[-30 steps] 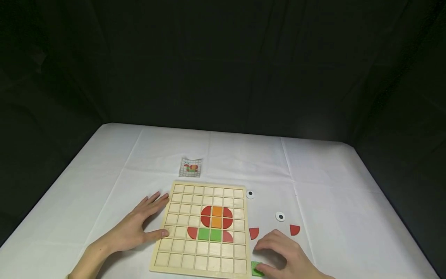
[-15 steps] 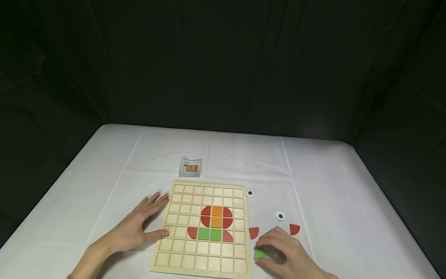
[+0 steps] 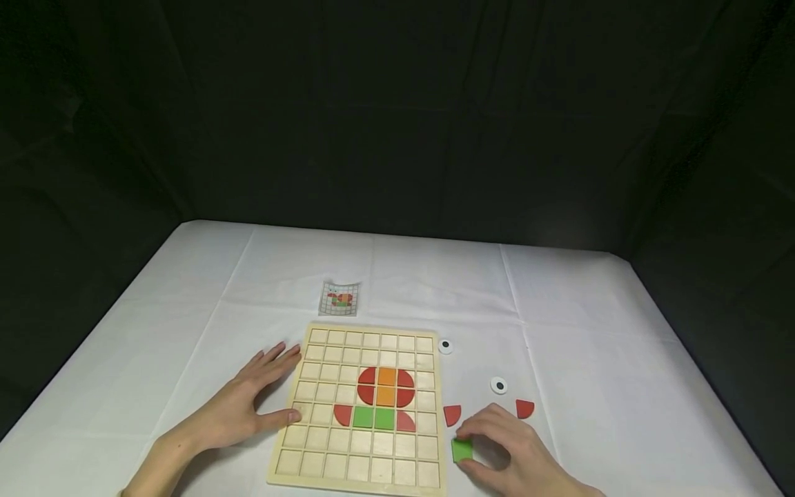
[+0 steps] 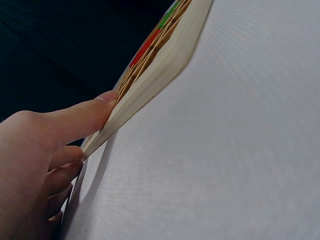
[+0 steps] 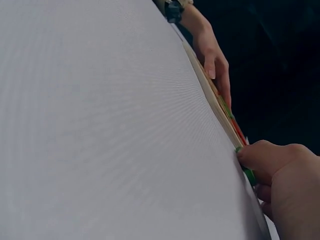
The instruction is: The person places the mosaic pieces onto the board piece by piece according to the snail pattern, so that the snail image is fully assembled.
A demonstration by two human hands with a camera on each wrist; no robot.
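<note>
A wooden grid board (image 3: 355,482) lies on the table, with orange and green squares and several red quarter-circle tiles in its cells. My left hand (image 3: 239,400) rests at its left side, the thumb lying on the rim and the other fingers extended along the edge. Just right of the board, my right hand (image 3: 512,449) pinches a green square tile (image 3: 462,450) between thumb and fingers. In the right wrist view the green tile (image 5: 249,176) shows only partly behind the thumb. The left wrist view shows the left thumb on top of the board's pale rim (image 4: 145,95).
Right of the board lie two red quarter-circle tiles, one near (image 3: 452,415) and one farther off (image 3: 524,408). Two white eye discs, one by the board's top corner (image 3: 445,346) and another (image 3: 499,385), lie there too. A small pattern card (image 3: 339,299) sits beyond the board.
My right hand has taken hold of the green square tile and shifted it slightly away from me, beside the board. My left hand and the board have stayed put.
</note>
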